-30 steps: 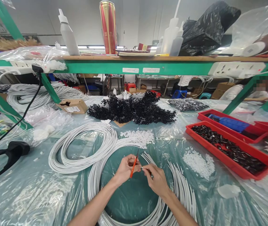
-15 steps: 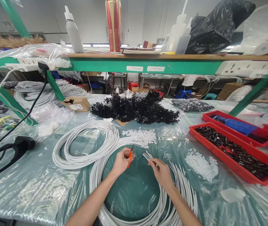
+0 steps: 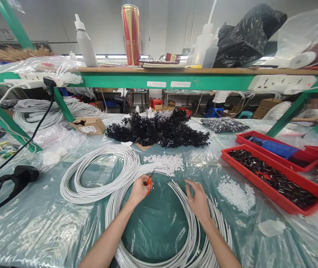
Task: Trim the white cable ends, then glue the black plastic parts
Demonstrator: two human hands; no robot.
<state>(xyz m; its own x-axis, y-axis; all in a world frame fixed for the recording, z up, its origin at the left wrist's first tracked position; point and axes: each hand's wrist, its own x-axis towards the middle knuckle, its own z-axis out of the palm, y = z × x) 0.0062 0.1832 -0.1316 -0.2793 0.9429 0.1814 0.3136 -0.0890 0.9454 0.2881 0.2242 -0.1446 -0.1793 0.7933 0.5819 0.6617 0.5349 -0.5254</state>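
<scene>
In my left hand [image 3: 139, 190] is a pair of orange-handled scissors [image 3: 149, 184], its dark tips pointing up and away from me. My right hand [image 3: 198, 199] has its fingers apart over the right side of a large coil of white cables [image 3: 110, 214], beside the cut cable ends [image 3: 172, 184]. I see nothing between those fingers. A second coil of white cable [image 3: 72, 182] lies to the left, overlapping the large one. Small white pieces [image 3: 172, 162] are scattered just beyond the scissors.
A red tray [image 3: 259, 186] of small dark parts stands at right, near a pile of white bits [image 3: 237, 193]. A heap of black-tipped pieces [image 3: 159, 128] lies at the back, under a green shelf [image 3: 203, 81]. Black-handled tool [image 3: 21, 182] at left. A person [image 3: 312, 111] sits beyond.
My right hand has opened and come away from the cable ends, shifting slightly right. My left hand has moved a little left with the scissors. The view has shifted slightly.
</scene>
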